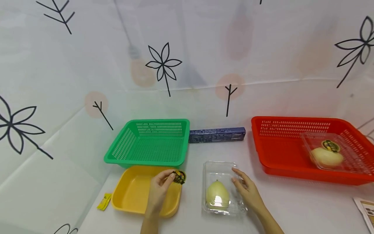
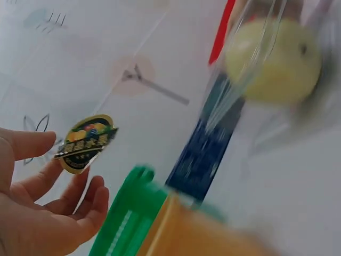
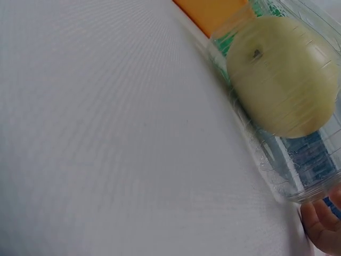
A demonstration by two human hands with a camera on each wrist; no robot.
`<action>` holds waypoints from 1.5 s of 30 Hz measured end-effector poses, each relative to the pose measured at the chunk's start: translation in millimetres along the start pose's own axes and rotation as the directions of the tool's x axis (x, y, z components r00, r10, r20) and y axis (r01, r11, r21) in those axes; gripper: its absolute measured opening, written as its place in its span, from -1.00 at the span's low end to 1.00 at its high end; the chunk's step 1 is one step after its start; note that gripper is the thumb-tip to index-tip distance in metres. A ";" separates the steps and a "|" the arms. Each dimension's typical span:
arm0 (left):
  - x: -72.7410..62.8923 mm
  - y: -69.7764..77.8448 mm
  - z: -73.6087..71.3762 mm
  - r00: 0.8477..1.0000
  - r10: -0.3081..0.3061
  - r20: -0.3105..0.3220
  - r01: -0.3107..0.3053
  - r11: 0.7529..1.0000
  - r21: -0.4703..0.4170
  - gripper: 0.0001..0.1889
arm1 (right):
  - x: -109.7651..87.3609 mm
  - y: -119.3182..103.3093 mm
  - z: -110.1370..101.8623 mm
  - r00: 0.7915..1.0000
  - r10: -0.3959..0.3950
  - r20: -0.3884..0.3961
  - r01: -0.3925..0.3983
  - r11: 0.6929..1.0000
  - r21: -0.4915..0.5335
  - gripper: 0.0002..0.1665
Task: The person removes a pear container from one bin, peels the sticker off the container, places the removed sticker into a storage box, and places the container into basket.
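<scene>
Between thumb and fingertips, my left hand (image 1: 160,188) pinches an oval black-and-gold sticker (image 1: 179,177) with a colourful fruit picture, above the yellow basin's right side. The left wrist view shows the sticker (image 2: 87,143) facing outward at the fingertips. A clear plastic clamshell box (image 1: 223,170), its lid down, lies on the white table. Inside its near half sits a pale yellow-green fruit (image 1: 217,195) with a short stem. My right hand (image 1: 249,192) touches the box's right side with loosely bent fingers. Fingertips (image 3: 319,224) show at the box's end in the right wrist view.
The yellow basin (image 1: 127,188) stands before a green basket (image 1: 118,151). A dark blue patterned box (image 1: 217,135) lies at the back. On the right, a red basket (image 1: 280,154) holds another clear box with a fruit and a similar sticker (image 1: 330,146). Small yellow packets (image 1: 104,201) lie left.
</scene>
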State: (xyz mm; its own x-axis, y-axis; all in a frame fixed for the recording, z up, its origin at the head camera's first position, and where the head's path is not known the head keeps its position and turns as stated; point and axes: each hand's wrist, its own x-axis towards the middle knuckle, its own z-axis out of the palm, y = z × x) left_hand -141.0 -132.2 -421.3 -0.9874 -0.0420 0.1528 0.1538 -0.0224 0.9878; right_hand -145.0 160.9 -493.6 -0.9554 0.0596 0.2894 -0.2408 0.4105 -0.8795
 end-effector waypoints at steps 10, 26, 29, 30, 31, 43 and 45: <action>8.5 -6.0 -67.1 0.992 -0.031 -0.124 0.085 0.886 0.455 -0.75 | -0.6 -0.5 -1.5 1.000 0.011 0.002 -0.011 1.000 0.010 -0.55; 22.9 -32.1 -120.1 0.973 -0.213 0.084 0.118 0.780 0.614 -0.72 | 0.6 -2.4 -2.6 0.999 0.037 0.028 -0.037 0.999 0.014 -0.54; 20.3 -37.1 -123.7 0.972 -0.216 0.089 0.115 0.774 0.622 -0.69 | 0.2 -1.7 -2.4 0.999 0.033 0.027 -0.034 0.999 0.018 -0.54; 19.7 -38.2 -124.1 0.973 -0.213 0.088 0.113 0.775 0.621 -0.69 | -0.2 -1.5 -2.4 0.999 0.031 0.025 -0.032 0.999 0.016 -0.54; 19.2 -38.6 -124.2 0.973 -0.216 0.083 0.119 0.774 0.621 -0.69 | -0.4 -1.6 -2.3 0.999 0.032 0.023 -0.032 0.999 0.016 -0.55; 20.3 -37.3 -120.0 0.969 -0.246 0.035 0.122 0.591 0.797 -0.59 | 0.1 -2.3 -0.6 1.000 0.020 0.015 -0.021 0.999 0.040 -0.55; 20.3 -35.8 -118.3 0.965 -0.261 0.021 0.131 0.550 0.825 -0.57 | 0.0 -2.5 -0.7 1.000 0.027 0.014 -0.028 0.999 0.034 -0.55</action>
State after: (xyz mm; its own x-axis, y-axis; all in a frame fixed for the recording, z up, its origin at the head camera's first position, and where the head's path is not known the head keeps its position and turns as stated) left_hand -162.1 -250.3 -456.9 -0.9938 -0.0132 -0.1102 -0.0758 0.8061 0.5869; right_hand -144.2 160.4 -491.1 -0.9639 0.0579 0.2599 -0.2198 0.3779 -0.8994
